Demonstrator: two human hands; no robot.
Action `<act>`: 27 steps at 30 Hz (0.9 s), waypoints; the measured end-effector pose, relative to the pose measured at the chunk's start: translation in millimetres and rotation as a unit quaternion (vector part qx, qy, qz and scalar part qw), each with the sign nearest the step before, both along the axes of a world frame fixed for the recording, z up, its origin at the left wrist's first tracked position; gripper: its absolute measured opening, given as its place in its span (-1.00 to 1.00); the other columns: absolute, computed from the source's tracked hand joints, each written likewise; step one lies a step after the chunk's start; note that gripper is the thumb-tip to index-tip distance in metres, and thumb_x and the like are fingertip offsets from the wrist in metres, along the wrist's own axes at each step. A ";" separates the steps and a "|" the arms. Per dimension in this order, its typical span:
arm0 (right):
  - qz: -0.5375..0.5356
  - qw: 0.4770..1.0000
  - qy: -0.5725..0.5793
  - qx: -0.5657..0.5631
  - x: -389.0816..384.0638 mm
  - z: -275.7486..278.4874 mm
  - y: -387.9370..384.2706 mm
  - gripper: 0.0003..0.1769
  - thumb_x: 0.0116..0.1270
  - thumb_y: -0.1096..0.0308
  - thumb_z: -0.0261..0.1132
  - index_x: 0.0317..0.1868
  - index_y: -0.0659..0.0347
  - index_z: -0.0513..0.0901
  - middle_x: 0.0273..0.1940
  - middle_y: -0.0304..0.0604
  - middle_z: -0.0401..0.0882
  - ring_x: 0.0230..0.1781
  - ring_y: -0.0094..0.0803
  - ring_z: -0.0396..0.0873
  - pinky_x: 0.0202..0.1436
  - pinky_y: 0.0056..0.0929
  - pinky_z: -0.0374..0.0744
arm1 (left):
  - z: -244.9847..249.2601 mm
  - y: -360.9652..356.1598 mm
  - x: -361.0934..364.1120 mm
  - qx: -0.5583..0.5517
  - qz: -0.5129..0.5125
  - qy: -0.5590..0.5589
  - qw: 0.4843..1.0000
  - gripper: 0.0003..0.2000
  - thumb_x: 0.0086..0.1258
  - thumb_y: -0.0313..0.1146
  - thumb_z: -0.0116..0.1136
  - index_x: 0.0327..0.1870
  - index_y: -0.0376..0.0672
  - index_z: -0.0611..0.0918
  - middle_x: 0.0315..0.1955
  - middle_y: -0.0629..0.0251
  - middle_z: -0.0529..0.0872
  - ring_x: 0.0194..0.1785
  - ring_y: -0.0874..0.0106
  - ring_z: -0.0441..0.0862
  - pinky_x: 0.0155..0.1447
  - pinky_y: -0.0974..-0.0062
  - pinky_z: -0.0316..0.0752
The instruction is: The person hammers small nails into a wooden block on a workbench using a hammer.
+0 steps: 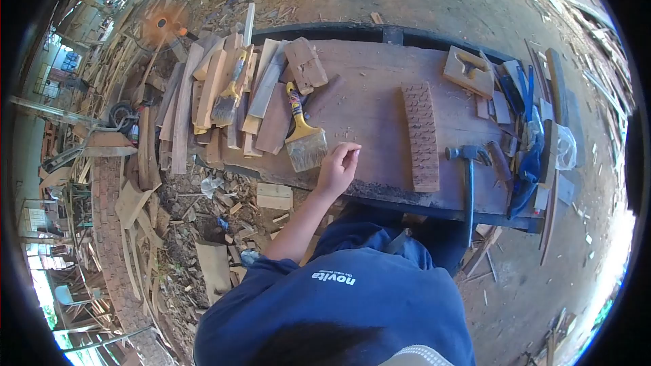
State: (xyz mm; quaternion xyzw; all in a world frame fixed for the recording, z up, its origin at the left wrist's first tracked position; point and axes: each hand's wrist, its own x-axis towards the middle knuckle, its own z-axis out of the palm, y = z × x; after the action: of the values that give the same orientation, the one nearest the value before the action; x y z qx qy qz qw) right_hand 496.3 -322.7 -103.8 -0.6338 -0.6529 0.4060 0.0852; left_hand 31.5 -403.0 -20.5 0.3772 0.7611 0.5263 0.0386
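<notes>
My left hand point(338, 171) is over the near edge of the wooden workbench point(369, 88), its fingers curled and pressed together. Whatever is between the fingertips, if anything, is too small to make out. Just left of the hand lies a wide paintbrush point(306, 144) with a yellow handle. A few wood chips point(347, 130) are scattered beyond the fingers. To the right, a carved wood block point(421, 137) with rows of notches lies flat on the bench. Beside it rests a hammer point(469, 190), its handle sticking out over the near edge. My right hand is out of view.
A second paintbrush point(226, 103) lies on a pile of wood strips point(182, 112) at the left. A wooden block with a hollow point(469, 72) sits at the back right, near blue tools and a clear plastic bag point(565, 148). An orange fan point(163, 24) stands behind; offcuts litter the floor.
</notes>
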 end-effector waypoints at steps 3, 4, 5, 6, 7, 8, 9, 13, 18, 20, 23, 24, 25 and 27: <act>0.009 1.000 -0.006 -0.013 1.3 -1.5 -13.8 -0.81 0.44 0.35 0.11 -0.14 0.31 0.57 -0.33 -0.12 0.64 -0.37 -0.34 0.60 -0.31 -0.32 0.55 | 1.1 -0.3 0.6 -0.009 -0.011 0.004 1.000 -0.91 0.44 -0.53 0.16 -0.11 -0.24 0.64 -0.26 0.19 0.67 -0.25 0.36 0.69 -0.17 0.48 0.58; 0.011 1.000 -0.007 -0.016 1.5 -2.0 -17.9 -0.81 0.44 0.35 0.11 -0.14 0.31 0.57 -0.33 -0.11 0.64 -0.37 -0.34 0.60 -0.31 -0.32 0.55 | 2.5 0.3 0.8 -0.013 -0.013 0.002 1.000 -0.91 0.44 -0.53 0.16 -0.10 -0.25 0.64 -0.26 0.19 0.67 -0.25 0.37 0.68 -0.18 0.48 0.58; 0.013 1.000 -0.008 -0.019 1.3 -2.4 -21.3 -0.81 0.44 0.35 0.11 -0.14 0.31 0.57 -0.33 -0.11 0.64 -0.37 -0.33 0.60 -0.31 -0.32 0.55 | 3.2 1.3 1.2 -0.016 -0.016 0.003 1.000 -0.91 0.44 -0.53 0.16 -0.10 -0.25 0.64 -0.26 0.19 0.67 -0.25 0.37 0.68 -0.18 0.48 0.58; 0.017 1.000 -0.009 -0.022 1.0 -2.9 -24.6 -0.81 0.44 0.35 0.11 -0.14 0.31 0.57 -0.33 -0.11 0.64 -0.37 -0.33 0.60 -0.30 -0.31 0.55 | 3.5 1.8 1.9 -0.015 -0.018 0.002 1.000 -0.91 0.45 -0.53 0.16 -0.10 -0.25 0.64 -0.27 0.20 0.67 -0.26 0.37 0.68 -0.18 0.48 0.57; 0.021 0.999 -0.011 -0.026 0.7 -3.3 -28.3 -0.81 0.44 0.35 0.11 -0.14 0.31 0.58 -0.33 -0.11 0.64 -0.37 -0.33 0.60 -0.30 -0.31 0.55 | 3.4 1.4 2.1 -0.014 -0.020 0.002 1.000 -0.91 0.45 -0.52 0.16 -0.10 -0.25 0.64 -0.27 0.20 0.67 -0.27 0.37 0.67 -0.19 0.48 0.57; 0.025 0.999 -0.012 -0.029 0.7 -3.5 -31.8 -0.81 0.44 0.35 0.11 -0.14 0.31 0.58 -0.33 -0.11 0.64 -0.37 -0.33 0.60 -0.30 -0.31 0.55 | 3.1 0.9 1.6 -0.017 -0.021 0.002 1.000 -0.91 0.45 -0.52 0.16 -0.10 -0.25 0.64 -0.27 0.20 0.67 -0.27 0.37 0.67 -0.19 0.48 0.57; 0.029 0.999 -0.015 -0.033 1.6 -3.4 -34.8 -0.80 0.44 0.35 0.11 -0.14 0.31 0.58 -0.33 -0.11 0.64 -0.37 -0.33 0.60 -0.30 -0.31 0.55 | 2.5 0.9 1.3 -0.019 -0.024 0.007 1.000 -0.91 0.45 -0.53 0.15 -0.11 -0.26 0.64 -0.27 0.21 0.67 -0.27 0.38 0.67 -0.19 0.48 0.57; 0.043 0.998 -0.028 -0.041 7.7 0.1 -42.9 -0.80 0.44 0.35 0.11 -0.14 0.31 0.58 -0.33 -0.10 0.65 -0.37 -0.32 0.61 -0.30 -0.30 0.55 | 3.5 2.0 2.9 -0.016 -0.020 0.017 1.000 -0.92 0.45 -0.53 0.15 -0.12 -0.26 0.64 -0.28 0.22 0.67 -0.29 0.37 0.66 -0.20 0.48 0.57; 0.066 0.996 -0.042 -0.049 11.6 4.8 -47.6 -0.80 0.44 0.34 0.12 -0.14 0.31 0.59 -0.33 -0.09 0.65 -0.36 -0.31 0.61 -0.29 -0.29 0.55 | -0.4 1.8 1.1 -0.022 -0.024 0.019 0.999 -0.92 0.45 -0.52 0.15 -0.12 -0.25 0.64 -0.28 0.21 0.68 -0.26 0.38 0.68 -0.17 0.49 0.57; 0.074 0.995 -0.045 -0.052 11.1 6.3 -49.0 -0.80 0.44 0.34 0.12 -0.14 0.31 0.59 -0.33 -0.09 0.65 -0.36 -0.31 0.61 -0.29 -0.28 0.55 | 0.4 1.5 1.2 -0.031 -0.025 0.015 0.999 -0.92 0.45 -0.52 0.16 -0.12 -0.25 0.65 -0.27 0.21 0.70 -0.24 0.39 0.69 -0.13 0.50 0.56; 0.087 0.993 -0.051 -0.054 10.9 9.3 -49.4 -0.80 0.43 0.34 0.12 -0.14 0.31 0.59 -0.33 -0.08 0.65 -0.36 -0.31 0.62 -0.29 -0.28 0.56 | 4.1 2.4 2.7 -0.033 -0.027 0.015 0.999 -0.92 0.44 -0.52 0.16 -0.12 -0.25 0.65 -0.27 0.21 0.70 -0.24 0.37 0.69 -0.14 0.49 0.56; 0.092 0.993 -0.053 -0.055 10.8 10.2 -49.0 -0.80 0.43 0.34 0.12 -0.14 0.31 0.59 -0.33 -0.08 0.65 -0.36 -0.30 0.62 -0.29 -0.28 0.56 | 4.4 2.5 2.8 -0.036 -0.026 0.016 0.999 -0.92 0.44 -0.52 0.16 -0.13 -0.24 0.65 -0.27 0.20 0.70 -0.24 0.37 0.69 -0.14 0.48 0.56; 0.097 0.992 -0.055 -0.056 10.8 11.1 -48.6 -0.80 0.43 0.34 0.12 -0.14 0.31 0.59 -0.33 -0.08 0.66 -0.36 -0.30 0.62 -0.29 -0.27 0.56 | 4.6 2.3 2.9 -0.039 -0.026 0.017 0.999 -0.92 0.44 -0.53 0.16 -0.13 -0.24 0.65 -0.28 0.20 0.69 -0.23 0.36 0.68 -0.14 0.48 0.55; 0.108 0.991 -0.060 -0.057 10.5 13.3 -47.4 -0.79 0.43 0.34 0.12 -0.14 0.31 0.60 -0.33 -0.07 0.66 -0.36 -0.30 0.62 -0.29 -0.27 0.56 | 2.0 -0.3 4.4 -0.029 -0.024 0.032 0.999 -0.92 0.43 -0.55 0.15 -0.13 -0.25 0.63 -0.28 0.16 0.67 -0.22 0.28 0.67 -0.12 0.40 0.55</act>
State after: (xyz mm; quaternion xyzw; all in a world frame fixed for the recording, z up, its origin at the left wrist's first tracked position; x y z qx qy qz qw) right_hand 506.8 -370.1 -90.5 -0.5869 -0.6969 0.4108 -0.0344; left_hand 35.9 -403.3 -18.5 0.4110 0.7675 0.4905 0.0382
